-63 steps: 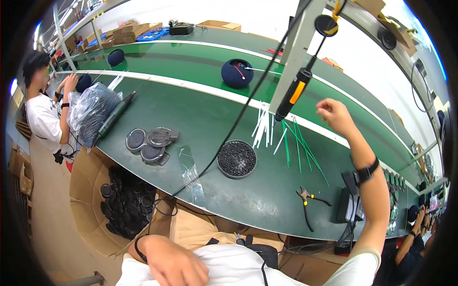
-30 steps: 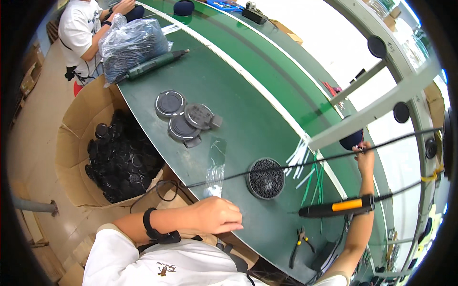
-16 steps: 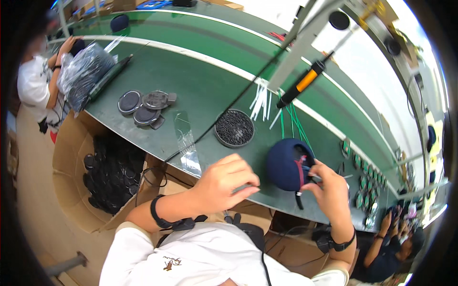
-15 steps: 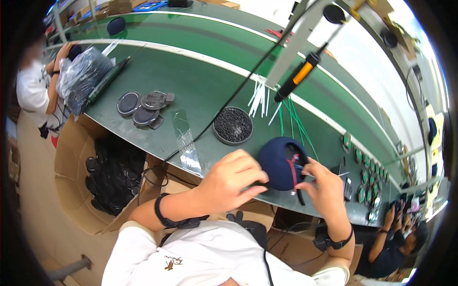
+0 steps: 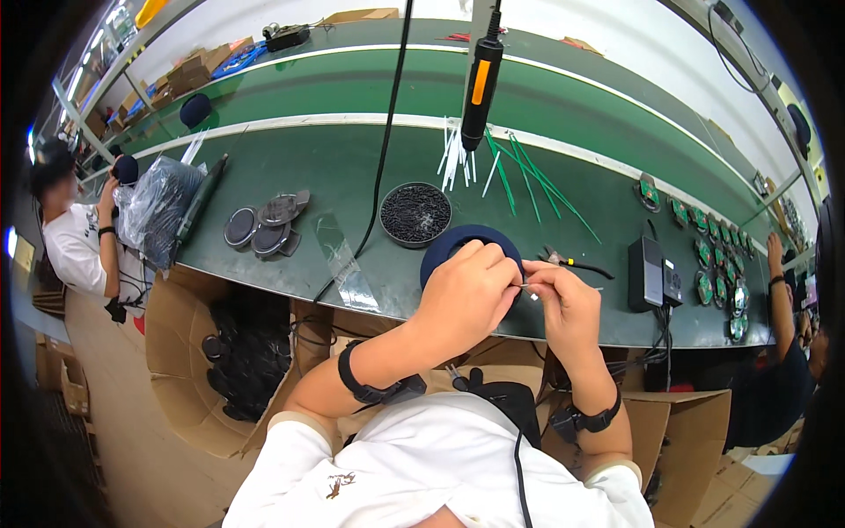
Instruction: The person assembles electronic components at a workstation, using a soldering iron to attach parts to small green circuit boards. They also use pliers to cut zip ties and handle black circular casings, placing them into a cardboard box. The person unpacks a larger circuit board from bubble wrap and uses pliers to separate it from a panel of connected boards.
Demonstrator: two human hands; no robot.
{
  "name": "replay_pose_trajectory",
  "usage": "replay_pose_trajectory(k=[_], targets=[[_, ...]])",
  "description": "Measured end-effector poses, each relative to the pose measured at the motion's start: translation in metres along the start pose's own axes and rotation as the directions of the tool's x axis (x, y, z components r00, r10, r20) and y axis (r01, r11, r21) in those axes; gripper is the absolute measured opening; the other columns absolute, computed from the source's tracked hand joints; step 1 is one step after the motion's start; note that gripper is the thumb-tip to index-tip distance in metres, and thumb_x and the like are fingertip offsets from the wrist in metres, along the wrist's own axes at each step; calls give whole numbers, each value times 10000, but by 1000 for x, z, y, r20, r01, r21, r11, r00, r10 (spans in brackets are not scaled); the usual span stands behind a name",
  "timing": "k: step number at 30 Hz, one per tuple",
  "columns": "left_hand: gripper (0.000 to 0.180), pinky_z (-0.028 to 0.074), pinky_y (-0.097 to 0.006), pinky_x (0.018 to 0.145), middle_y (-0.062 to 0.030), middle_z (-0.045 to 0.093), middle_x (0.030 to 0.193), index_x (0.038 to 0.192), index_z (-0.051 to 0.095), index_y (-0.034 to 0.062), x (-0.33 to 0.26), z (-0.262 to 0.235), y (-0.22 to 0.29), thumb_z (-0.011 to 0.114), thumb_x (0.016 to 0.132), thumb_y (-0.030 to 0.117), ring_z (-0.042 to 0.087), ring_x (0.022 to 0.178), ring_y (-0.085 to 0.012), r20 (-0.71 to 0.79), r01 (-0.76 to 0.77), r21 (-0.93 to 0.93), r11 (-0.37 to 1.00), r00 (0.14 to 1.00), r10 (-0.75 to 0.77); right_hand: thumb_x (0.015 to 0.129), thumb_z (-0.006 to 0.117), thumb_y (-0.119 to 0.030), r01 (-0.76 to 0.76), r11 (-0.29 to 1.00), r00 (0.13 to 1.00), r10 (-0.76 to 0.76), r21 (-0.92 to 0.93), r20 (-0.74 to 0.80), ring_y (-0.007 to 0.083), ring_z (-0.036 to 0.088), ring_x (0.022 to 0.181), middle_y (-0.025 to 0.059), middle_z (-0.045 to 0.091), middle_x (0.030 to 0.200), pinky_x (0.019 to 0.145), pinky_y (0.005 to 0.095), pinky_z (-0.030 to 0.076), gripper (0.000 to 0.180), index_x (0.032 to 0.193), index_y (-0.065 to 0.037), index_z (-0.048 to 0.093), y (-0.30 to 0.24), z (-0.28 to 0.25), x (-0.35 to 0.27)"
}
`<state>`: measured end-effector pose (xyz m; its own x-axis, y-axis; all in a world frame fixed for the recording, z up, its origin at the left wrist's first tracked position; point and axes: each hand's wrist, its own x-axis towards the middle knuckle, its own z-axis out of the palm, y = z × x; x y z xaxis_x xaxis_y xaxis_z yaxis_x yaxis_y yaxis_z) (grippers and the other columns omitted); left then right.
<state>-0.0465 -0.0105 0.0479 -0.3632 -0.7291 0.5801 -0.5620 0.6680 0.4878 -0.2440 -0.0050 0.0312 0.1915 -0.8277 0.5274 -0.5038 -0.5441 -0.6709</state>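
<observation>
Here the left hand cups a dark blue round shell at the near edge of the green table, fingers curled over its rim. The right hand pinches a small thin pin beside it, fingertips nearly touching the left ones. Just behind sits a round dish of black screws; pliers lie to the right.

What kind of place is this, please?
Most likely a factory assembly line: a long green workbench, an electric screwdriver hanging on its cable, a tray of small screws, and other workers alongside.
</observation>
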Motion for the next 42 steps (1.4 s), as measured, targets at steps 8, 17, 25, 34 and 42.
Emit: replay_pose_trajectory(k=[8,17,25,34,42], targets=[[153,519,-361,736,-87,633,893,918,707,36,1,-10,-4,791,791,27,645,859,-268,-60,-17,-130,991,998,9,938,706,-84,-32,989,997,21,-145,-76,346,696,1130,167,711,1246,928,406,557,173,1092,-9,682,20,-23,4],[416,519,-373,729,-97,624,999,1156,702,65,7,-35,-1,856,772,111,637,812,-263,246,31,-116,993,969,-1,816,842,-234,-67,742,996,89,-667,-1,389,571,1246,236,613,1307,1052,455,476,693,1375,55,554,76,-45,-32],[416,507,-428,807,-100,597,975,1063,623,80,20,-9,4,874,731,90,626,915,-308,210,119,-54,991,972,-105,907,743,-156,-273,824,952,156,-496,-265,366,606,991,189,599,1067,882,437,509,455,1286,46,596,77,-43,-36],[480,492,-424,755,-105,571,892,1099,594,72,25,-4,3,880,714,76,609,855,-311,224,180,-81,980,962,-158,809,797,-32,-178,977,983,171,-116,-65,273,669,793,131,643,933,729,345,541,335,1105,-2,644,20,-13,-40],[475,482,-415,742,-100,562,884,1089,592,74,26,-7,3,880,711,75,595,843,-303,216,190,-95,977,962,-166,797,771,0,-184,978,983,180,-97,-43,263,648,788,118,619,895,702,350,521,315,1089,-21,655,15,-5,-33]])
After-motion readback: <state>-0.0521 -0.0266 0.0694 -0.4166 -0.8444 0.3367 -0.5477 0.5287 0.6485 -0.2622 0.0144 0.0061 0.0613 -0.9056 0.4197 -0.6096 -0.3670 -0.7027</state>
